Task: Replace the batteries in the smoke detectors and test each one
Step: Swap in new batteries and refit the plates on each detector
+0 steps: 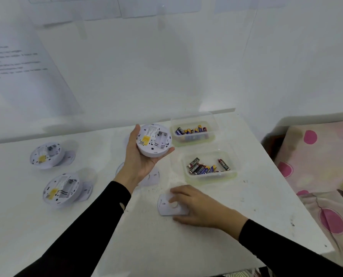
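Smoke detector [154,139] held in left grip [140,162], right grip [196,208] clasping backplate [164,206] near Eveready batteries [196,168].

I see a white table [206,246] standing by a white wall [166,66]. A paper [16,62] with blurry writing is stuck up on the left. On the right, beside the table, lies a soft cloth [316,156] with big pink dots.

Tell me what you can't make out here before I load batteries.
Head view only:
- Front of the detector: faces down into the left hand.
- Its label print: too small.
- Fresh versus used batteries in the far tub and near tub: nothing shows it.
- Middle of the cover: hidden under the right hand.
- Text on the wall paper: blurred.
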Action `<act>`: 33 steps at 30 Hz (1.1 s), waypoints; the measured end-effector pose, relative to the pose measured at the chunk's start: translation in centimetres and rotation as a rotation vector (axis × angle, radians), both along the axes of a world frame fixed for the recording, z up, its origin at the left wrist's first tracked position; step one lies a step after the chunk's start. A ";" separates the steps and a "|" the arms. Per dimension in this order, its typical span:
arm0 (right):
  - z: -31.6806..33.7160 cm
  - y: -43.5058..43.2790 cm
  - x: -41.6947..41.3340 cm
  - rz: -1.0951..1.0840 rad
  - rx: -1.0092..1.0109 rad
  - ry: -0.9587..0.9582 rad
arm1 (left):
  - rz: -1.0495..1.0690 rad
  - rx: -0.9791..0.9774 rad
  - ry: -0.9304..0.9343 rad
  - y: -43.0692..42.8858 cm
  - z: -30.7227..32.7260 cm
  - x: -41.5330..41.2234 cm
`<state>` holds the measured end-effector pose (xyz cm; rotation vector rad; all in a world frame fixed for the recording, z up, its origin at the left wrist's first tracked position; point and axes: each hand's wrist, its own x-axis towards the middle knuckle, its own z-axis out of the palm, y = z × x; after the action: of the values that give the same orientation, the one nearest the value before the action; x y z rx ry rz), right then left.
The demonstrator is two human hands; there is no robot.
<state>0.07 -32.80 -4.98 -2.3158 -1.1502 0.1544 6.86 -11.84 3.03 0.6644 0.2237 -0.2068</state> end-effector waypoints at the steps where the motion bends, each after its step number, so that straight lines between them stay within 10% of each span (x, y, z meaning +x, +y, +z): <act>1: 0.0 0.2 0.3 0.005 0.008 -0.015 | 0.021 0.007 -0.001 0.8 0.0 -0.1; 11: 8.0 11.4 7.3 0.032 0.319 0.070 | 0.350 0.333 0.074 13.3 1.7 -0.1; 18: 8.3 22.1 14.5 -0.008 0.107 0.307 | 0.470 0.465 0.105 21.5 1.6 1.5; 33: 4.9 24.9 18.8 -0.062 -0.217 0.075 | 0.230 0.715 0.295 23.8 -3.0 2.2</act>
<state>18.84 -7.88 -0.03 -2.5082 -1.0682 0.3565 9.05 12.00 0.04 1.3092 0.6707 0.0066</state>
